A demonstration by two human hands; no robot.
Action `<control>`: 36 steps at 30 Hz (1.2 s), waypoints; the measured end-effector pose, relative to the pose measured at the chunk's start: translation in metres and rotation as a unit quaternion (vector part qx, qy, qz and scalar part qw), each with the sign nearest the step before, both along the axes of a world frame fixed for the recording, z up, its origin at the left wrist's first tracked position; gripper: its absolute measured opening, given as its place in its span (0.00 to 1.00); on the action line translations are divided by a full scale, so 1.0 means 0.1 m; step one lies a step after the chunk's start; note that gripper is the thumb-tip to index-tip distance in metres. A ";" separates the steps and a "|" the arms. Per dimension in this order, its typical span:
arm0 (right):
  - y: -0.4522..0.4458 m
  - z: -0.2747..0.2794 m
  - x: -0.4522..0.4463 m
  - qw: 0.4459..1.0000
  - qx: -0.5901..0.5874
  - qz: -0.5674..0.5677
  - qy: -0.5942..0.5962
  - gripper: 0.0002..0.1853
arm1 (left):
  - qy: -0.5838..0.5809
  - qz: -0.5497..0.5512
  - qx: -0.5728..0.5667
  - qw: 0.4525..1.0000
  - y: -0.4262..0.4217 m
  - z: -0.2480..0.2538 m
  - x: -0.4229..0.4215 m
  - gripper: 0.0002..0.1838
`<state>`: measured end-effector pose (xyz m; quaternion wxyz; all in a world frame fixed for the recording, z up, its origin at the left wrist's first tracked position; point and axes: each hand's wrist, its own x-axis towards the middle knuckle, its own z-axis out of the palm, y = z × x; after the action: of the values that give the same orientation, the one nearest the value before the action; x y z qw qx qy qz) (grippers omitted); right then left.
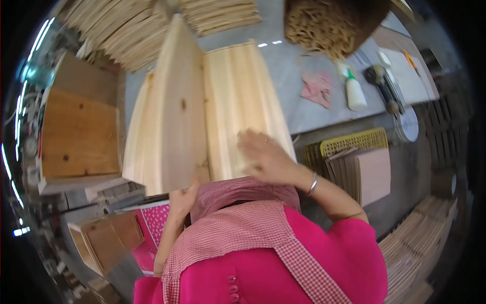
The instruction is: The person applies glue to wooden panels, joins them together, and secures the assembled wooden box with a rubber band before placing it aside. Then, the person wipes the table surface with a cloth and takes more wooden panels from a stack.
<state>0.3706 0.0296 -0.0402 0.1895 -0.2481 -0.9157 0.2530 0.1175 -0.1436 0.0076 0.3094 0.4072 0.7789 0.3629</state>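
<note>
A pale wooden piece [238, 96] lies in front of me on the grey worktable, reaching over its near edge. A board [185, 104] with a dark knot stands up along its middle, and flat panels lie on both sides. My right hand [266, 157], a little blurred, rests with fingers stretched out over the right panel near its front edge. At the lower near end of the upright board, my left hand [183, 200] grips the wood. Its thumb shows, while most of its fingers are hidden.
Stacked wooden strips [116, 30] lie at the back left. A box of curled brown pieces [321, 25], a pink cloth [317, 88], a green-tipped white bottle [355, 91] and a dark power tool [382, 86] are on the right. A yellow crate [354, 142] with boards stands below; a wooden box [81, 131] is left.
</note>
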 end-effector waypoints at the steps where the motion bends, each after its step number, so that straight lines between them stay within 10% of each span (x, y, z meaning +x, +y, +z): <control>1: 0.19 -0.08 0.08 0.993 -0.025 -0.035 0.113 0.36 | -0.033 0.040 0.020 0.998 -0.02 -0.04 -0.01 0.16; 5: 1.24 -0.02 0.75 0.894 0.223 -0.387 0.014 0.20 | -0.027 0.053 0.006 0.998 -0.10 -0.13 -0.18 0.17; 9: 1.66 -0.40 0.99 0.888 0.161 -0.429 -0.027 0.08 | -0.063 0.120 0.011 0.991 -0.06 -0.15 -0.17 0.24; 16: 0.78 0.20 1.36 0.852 0.224 -0.470 0.058 0.19 | -0.110 0.126 0.008 0.986 0.02 0.02 -0.09 0.34; 19: -0.02 0.05 2.14 0.777 0.248 -0.573 -0.077 0.27 | -0.090 0.112 0.091 0.985 0.02 -0.13 -0.12 0.25; 21: -0.62 -0.18 2.59 0.724 0.033 -0.622 -0.297 0.29 | -0.104 0.104 0.081 0.986 0.04 -0.10 -0.12 0.26; 23: -1.04 -0.40 2.73 0.717 0.162 -0.592 -0.330 0.27 | -0.116 0.097 0.074 0.986 0.06 -0.12 -0.14 0.26; 29: -1.16 -0.23 2.69 0.788 0.102 -0.544 -0.271 0.17 | -0.158 0.075 0.135 0.975 0.10 -0.17 -0.16 0.24; 36: -0.43 1.02 2.54 0.694 0.196 -0.673 -0.165 0.11 | -0.111 0.068 0.146 0.981 0.01 -0.19 -0.18 0.17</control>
<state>0.6248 -0.0129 0.0617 0.1997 -0.7930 -0.5490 -0.1729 0.0999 -0.1422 -0.0115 0.3060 0.3516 0.7041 0.5356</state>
